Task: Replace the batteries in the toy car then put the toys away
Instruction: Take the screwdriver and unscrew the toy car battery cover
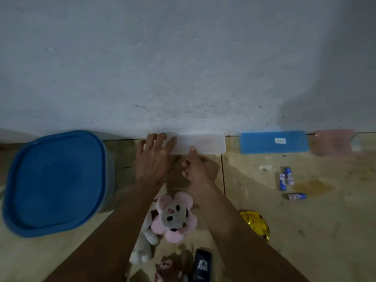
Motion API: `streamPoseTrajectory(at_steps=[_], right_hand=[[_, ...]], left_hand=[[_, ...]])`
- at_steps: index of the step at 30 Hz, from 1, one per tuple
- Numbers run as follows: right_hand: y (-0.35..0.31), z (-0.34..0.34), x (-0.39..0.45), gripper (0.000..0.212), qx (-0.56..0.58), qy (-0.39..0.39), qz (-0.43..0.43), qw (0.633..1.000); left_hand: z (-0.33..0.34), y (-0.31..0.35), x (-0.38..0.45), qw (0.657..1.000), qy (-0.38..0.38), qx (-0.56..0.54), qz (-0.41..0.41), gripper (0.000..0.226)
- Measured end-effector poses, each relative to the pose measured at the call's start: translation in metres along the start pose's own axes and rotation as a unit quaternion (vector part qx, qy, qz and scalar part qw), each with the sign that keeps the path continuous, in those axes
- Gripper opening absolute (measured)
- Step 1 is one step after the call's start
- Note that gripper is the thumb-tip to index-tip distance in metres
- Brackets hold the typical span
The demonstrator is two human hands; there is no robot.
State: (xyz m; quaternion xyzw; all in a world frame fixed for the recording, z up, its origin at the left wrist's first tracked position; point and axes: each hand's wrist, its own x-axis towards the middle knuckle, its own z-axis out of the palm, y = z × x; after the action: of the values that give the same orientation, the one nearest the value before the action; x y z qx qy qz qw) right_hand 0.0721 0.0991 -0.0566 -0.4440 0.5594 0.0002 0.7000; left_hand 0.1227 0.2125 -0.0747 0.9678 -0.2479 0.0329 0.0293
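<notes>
left hand [152,157] splayed, right hand [200,167] curled.

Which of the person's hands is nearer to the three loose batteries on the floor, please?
The right. The right hand lies left of the batteries with bare floor between them; the left hand is farther still, beyond the right hand, at the translucent case.

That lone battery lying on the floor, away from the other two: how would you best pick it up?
Pinch the lone battery across its middle, from above, with thumb and fingertip on its two long sides. It lies flat on the floor, a small round cylinder, so its ends offer little to hold and it may roll if pushed sideways.
</notes>
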Motion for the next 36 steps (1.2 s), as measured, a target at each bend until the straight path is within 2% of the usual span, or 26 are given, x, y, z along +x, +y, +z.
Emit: streamPoseTrajectory(at_steps=[3,12,21,25,27,28,29,31,32,34,36], right_hand=[[-0.001,0.002,-0.006,0.029,0.037,0.000,0.028,0.999],[-0.017,0.003,-0.019,0.033,0.021,-0.004,-0.014,1.000],[-0.044,-0.008,-0.021,0.028,-0.010,-0.062,-0.036,0.997],[-0.054,-0.008,-0.014,0.018,-0.045,-0.092,-0.060,0.993],[-0.053,-0.012,-0.008,0.004,-0.096,-0.098,-0.123,0.983],[-0.050,-0.016,-0.004,0.002,-0.163,-0.085,-0.195,0.964],[-0.046,-0.019,0.001,0.008,-0.253,-0.067,-0.284,0.922],[-0.039,-0.024,0.009,0.019,-0.438,-0.044,-0.412,0.798],[-0.039,-0.024,0.011,0.022,-0.510,-0.043,-0.436,0.741],[-0.038,-0.021,0.015,0.023,-0.606,-0.049,-0.458,0.648],[-0.036,-0.016,0.019,0.022,-0.657,-0.042,-0.473,0.586]], left_hand=[[0.007,-0.006,0.000,0.999,0.018,0.019,0.022,0.053],[0.001,-0.007,0.010,1.000,0.016,-0.003,0.020,0.058],[0.001,-0.007,-0.019,0.995,0.080,-0.053,0.013,0.086],[-0.001,-0.012,-0.022,0.998,0.052,-0.042,0.001,0.093],[-0.004,-0.014,-0.019,0.998,0.038,-0.040,-0.003,0.094],[-0.005,-0.015,-0.018,0.998,0.035,-0.042,-0.004,0.093],[-0.005,-0.017,-0.016,0.998,0.034,-0.045,-0.004,0.091],[-0.006,-0.020,-0.015,0.998,0.030,-0.047,0.000,0.089],[-0.005,-0.021,-0.015,0.999,0.027,-0.046,0.001,0.090],[-0.005,-0.021,-0.015,0.999,0.021,-0.050,-0.005,0.093],[-0.006,-0.021,-0.015,0.998,0.015,-0.065,-0.015,0.098]])
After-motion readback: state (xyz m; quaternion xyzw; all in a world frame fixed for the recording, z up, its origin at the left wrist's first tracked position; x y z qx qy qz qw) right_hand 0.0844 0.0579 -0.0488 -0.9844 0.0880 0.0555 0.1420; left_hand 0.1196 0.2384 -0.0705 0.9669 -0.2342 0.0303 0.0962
